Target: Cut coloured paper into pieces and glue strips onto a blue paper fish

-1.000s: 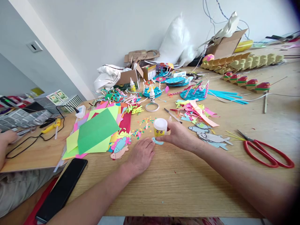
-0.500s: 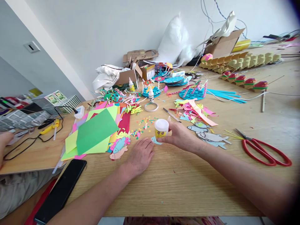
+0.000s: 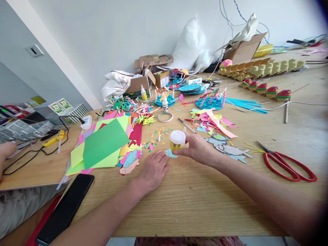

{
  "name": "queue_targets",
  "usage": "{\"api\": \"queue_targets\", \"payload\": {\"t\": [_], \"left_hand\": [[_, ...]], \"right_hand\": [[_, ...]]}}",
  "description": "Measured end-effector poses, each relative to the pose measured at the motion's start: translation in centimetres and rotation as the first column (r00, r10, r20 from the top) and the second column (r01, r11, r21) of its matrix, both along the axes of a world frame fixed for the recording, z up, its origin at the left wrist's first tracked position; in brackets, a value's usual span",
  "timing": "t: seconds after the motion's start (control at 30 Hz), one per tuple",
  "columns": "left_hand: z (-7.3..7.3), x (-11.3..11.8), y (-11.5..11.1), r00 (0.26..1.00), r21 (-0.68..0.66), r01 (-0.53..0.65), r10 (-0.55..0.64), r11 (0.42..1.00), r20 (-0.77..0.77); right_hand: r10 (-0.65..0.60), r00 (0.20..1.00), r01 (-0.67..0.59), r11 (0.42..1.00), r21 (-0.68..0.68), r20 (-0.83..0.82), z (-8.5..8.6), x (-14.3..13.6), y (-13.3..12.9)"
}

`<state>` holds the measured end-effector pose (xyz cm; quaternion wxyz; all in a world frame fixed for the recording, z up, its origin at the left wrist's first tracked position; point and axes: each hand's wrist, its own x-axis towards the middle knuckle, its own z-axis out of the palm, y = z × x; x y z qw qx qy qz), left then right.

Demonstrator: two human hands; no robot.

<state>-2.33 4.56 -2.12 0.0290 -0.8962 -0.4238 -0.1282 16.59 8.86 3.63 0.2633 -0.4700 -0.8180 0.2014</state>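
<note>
My right hand (image 3: 198, 148) is closed round a small white-lidded bottle with a yellow label (image 3: 177, 140), held just above the table. Under and beside the bottle lies a small blue paper fish (image 3: 170, 153). My left hand (image 3: 154, 168) rests flat on the table, its fingertips at the fish's left edge. Paper dots (image 3: 153, 141) are scattered beyond my left hand. Left of it, pink and blue paper fish (image 3: 130, 165) lie by a stack of coloured paper (image 3: 106, 143). More paper fish (image 3: 229, 149) lie behind my right forearm.
Red-handled scissors (image 3: 289, 167) lie at the right, a black phone (image 3: 66, 208) at the left front edge. Paper scraps (image 3: 212, 123), a pen (image 3: 187, 125), a tape ring (image 3: 165, 117) and glue bottles (image 3: 165, 104) stand or lie farther back. Another person's hand (image 3: 6, 152) shows at far left.
The bottle in my right hand has shifted very slightly to the right. My left hand has stayed in place. The other person's hand at far left has moved slightly.
</note>
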Motion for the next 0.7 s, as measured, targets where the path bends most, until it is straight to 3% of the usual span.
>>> {"api": "queue_targets", "payload": {"t": [0.23,0.5,0.7], "left_hand": [[0.2,0.0,0.0,1.0,-0.014,0.0,0.0,1.0,0.003],[-0.5,-0.1,0.2,1.0,0.014,0.005,-0.005,1.0,0.003],[-0.2,0.0,0.1,1.0,0.02,0.005,-0.005,1.0,0.001]], "right_hand": [[0.031,0.999,-0.032,0.999,-0.032,-0.037,0.2,-0.6,0.0],[0.0,1.0,0.0,1.0,0.009,-0.023,-0.1,0.4,1.0],[-0.063,0.998,0.063,0.998,0.005,-0.008,0.0,-0.2,2.0]]}}
